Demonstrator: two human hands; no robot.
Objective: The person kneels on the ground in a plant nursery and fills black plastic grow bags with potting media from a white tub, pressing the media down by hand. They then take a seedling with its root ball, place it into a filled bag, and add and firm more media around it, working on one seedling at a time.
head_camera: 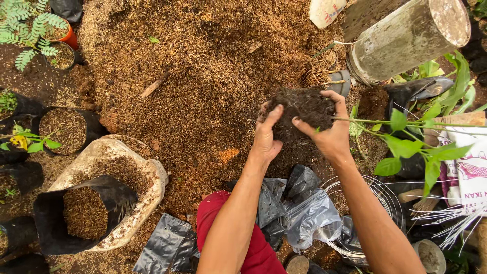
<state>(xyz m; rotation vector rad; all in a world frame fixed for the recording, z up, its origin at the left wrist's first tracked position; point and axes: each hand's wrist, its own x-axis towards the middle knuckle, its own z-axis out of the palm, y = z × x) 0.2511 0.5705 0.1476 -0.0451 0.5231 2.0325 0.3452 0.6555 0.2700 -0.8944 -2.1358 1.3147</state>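
Both hands are cradling a seedling's root ball.
The left hand (267, 133) and right hand (328, 133) are gripping the soil clump (303, 107) between them, its stem (365, 122) trailing rightward.

Open husk mound (203, 76) ahead; concrete cylinder (406, 38), leafy stem (406, 147) crowd right; filled bags (86, 213) left.

We count two hands here, the left hand (266, 137) and the right hand (329, 134), with one dark root ball (303, 109) between them. We see one white sack (147, 175) and one black grow bag (86, 213) leaning in it, both filled with husk. We spot one more filled black bag (68, 129) beside it, two small pots (63, 56) top left, one grey cylinder (411, 38) and one leafy seedling (406, 144).
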